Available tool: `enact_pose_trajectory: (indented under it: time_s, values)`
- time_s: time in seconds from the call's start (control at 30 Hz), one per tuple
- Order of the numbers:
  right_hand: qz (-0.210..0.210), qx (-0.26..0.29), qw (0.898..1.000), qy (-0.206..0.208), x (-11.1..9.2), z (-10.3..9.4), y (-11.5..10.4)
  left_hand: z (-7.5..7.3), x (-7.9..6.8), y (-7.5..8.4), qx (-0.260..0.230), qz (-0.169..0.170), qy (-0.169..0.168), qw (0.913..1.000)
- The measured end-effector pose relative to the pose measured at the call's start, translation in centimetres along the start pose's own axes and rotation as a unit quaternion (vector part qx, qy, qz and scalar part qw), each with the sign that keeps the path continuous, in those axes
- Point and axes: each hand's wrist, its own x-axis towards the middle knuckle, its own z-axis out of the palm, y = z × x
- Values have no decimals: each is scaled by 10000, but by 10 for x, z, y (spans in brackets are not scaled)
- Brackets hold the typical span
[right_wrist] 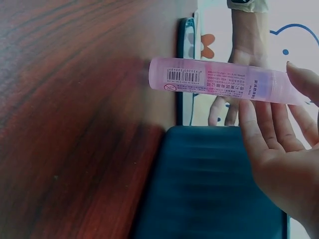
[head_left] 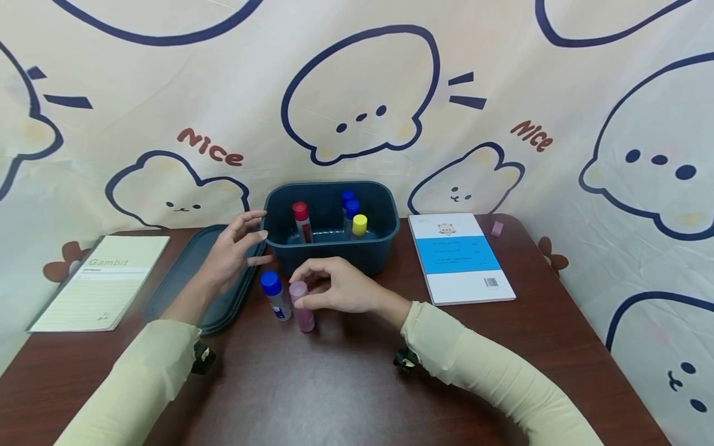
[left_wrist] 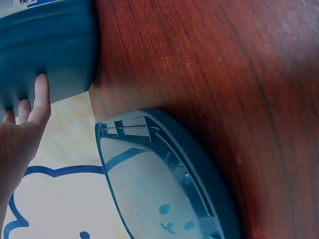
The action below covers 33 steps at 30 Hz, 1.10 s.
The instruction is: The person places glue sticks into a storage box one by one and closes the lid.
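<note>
A pink glue stick (head_left: 303, 308) stands upright in front of the dark teal bin (head_left: 334, 249). My right hand (head_left: 341, 286) has its thumb and fingers about the cap end, pinching it; the printed label and barcode of this glue stick (right_wrist: 209, 78) face the right wrist camera. Just to its left is a blue-capped glue stick (head_left: 276, 297). With extended fingers, my left hand (head_left: 229, 254) touches the bin's left side; its fingertips rest against the wall (left_wrist: 55, 45) in the left wrist view. Inside the bin are a red-capped stick (head_left: 302, 222), several blue-capped ones and a yellow-capped one (head_left: 359, 225).
The bin's lid (head_left: 162, 297) lies on the table left of the bin, partly under my left forearm. Farther left is a pale notebook (head_left: 103, 282). A blue-and-white booklet (head_left: 460, 257) and a small pink block (head_left: 497, 229) lie to the right. A printed cloth hangs behind.
</note>
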Motion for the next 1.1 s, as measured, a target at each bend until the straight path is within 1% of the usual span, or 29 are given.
enact_pose_trajectory:
  time_s: [0.27, 0.43, 0.6, 0.93, 1.1]
  values:
    - [-129, 133, 9996, 235, 3, -10, -8, 1, 2, 0, -8, 45, -33, 10000]
    - [-111, 209, 9988, 422, 4, -17, -14, 0, 2, 0, -57, 12, -43, 10000]
    - [-216, 309, 9976, 582, 4, -25, -21, 1, 2, 0, -52, -7, -46, 10000]
    - [-440, 396, 9933, 996, 8, -39, -34, 0, 1, -1, -44, -10, 20, 10000]
    - [-535, 476, 9895, 1255, 9, -47, -39, 0, 1, -1, -75, -30, 24, 10000]
